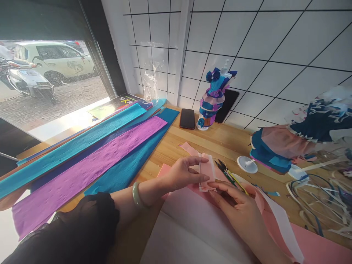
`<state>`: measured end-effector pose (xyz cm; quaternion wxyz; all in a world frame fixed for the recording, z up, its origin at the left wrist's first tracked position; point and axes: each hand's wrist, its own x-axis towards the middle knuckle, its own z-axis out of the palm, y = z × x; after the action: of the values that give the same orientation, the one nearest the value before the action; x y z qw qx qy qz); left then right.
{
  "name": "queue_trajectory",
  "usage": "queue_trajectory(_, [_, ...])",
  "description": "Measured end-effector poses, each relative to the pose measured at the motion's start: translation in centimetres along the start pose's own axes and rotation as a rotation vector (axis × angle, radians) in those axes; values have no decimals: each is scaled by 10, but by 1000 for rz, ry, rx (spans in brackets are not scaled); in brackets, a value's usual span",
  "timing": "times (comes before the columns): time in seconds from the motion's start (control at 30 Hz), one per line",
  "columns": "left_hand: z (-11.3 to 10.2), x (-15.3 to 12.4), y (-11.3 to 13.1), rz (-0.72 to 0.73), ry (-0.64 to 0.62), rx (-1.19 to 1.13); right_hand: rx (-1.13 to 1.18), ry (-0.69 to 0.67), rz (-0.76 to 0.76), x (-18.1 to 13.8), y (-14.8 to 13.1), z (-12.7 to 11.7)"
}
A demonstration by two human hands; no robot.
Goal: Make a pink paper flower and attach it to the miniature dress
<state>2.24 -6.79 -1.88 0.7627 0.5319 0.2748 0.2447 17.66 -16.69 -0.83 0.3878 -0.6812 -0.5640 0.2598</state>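
Note:
A small stack of folded pale pink paper (208, 167) is held upright between my two hands. My left hand (183, 172), with a pale green bangle (136, 194) on its wrist, is closed with thumb and fingers on the stack's left side. At the stack's bottom edge, the fingertips of my right hand (238, 205) pinch it. Under my hands spreads a large white and pink sheet (181, 220) of paper. Just right of the stack lie dark-tipped scissors (223, 168) and a yellow-green tool (238, 180), partly covered.
Long crepe paper strips, turquoise (82, 141), purple (104, 161) and dark blue (132, 165), lie at left. A phone (187, 119) stands near a small dress form (213, 97) by the tiled wall. At right are another paper dress (283, 143), a white round base (247, 164) and tangled strips (310, 198).

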Motion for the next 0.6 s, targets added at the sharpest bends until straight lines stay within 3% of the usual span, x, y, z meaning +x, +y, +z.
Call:
queue_trajectory(0.23, [1, 1, -1, 1, -15, -16, -24, 25, 14, 0, -3, -2])
queue_trajectory(0.6, [1, 4, 2, -30, -19, -54, -242, 72, -162, -1, 0, -3])
